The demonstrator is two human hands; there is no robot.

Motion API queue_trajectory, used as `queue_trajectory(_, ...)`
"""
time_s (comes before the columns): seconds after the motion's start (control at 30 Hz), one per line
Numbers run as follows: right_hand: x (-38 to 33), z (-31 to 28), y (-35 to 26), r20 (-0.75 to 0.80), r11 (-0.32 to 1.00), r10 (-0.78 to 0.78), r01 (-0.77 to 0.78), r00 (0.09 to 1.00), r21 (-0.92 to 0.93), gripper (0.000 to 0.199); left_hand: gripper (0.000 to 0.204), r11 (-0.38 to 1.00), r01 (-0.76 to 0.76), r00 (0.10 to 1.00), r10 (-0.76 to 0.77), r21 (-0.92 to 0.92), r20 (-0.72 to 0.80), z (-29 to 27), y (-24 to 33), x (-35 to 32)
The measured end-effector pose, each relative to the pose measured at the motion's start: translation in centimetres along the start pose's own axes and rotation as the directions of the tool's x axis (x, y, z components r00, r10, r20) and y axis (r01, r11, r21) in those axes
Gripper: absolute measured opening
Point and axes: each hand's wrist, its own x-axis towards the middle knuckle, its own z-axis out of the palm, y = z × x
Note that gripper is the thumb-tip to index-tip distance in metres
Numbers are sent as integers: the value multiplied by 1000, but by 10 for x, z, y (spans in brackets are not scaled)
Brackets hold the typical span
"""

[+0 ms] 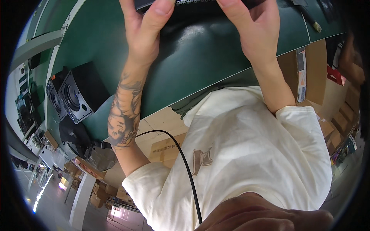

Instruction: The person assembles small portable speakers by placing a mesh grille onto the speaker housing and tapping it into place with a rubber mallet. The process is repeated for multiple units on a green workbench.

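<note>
At the top edge, a black object with a strip of fine perforated mesh (195,2) is held between my two hands over the green tabletop (200,57). Most of it is cut off by the frame, so its kind cannot be told. My left hand (148,25) grips its left side, thumb laid along the near edge. On the opposite side, my right hand (256,23) is closed round it in the same way, with the thumb on top. The other fingers of both hands are partly hidden.
Two black box speakers (86,92) stand at the table's left, near a black bag (75,134). A dark-handled tool with a yellowish tip (317,26) lies far right. Below are an open cardboard box (316,73) and a hanging black cable (181,150).
</note>
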Motion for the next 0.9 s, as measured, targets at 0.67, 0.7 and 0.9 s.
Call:
queue_trajectory(0.67,3,0,1,-54,996,4,-9,999,-93,93,96,972,-47,997,33,232,64,-32,-15,7)
queue_trajectory(0.7,6,-2,0,-43,990,-4,-2,999,-143,95,94,954,-92,993,65,285,103,-40,-16,7)
queue_trajectory(0.9,22,-21,-7,185,901,-33,109,982,-419,96,76,888,-243,962,168,391,217,-57,-29,9)
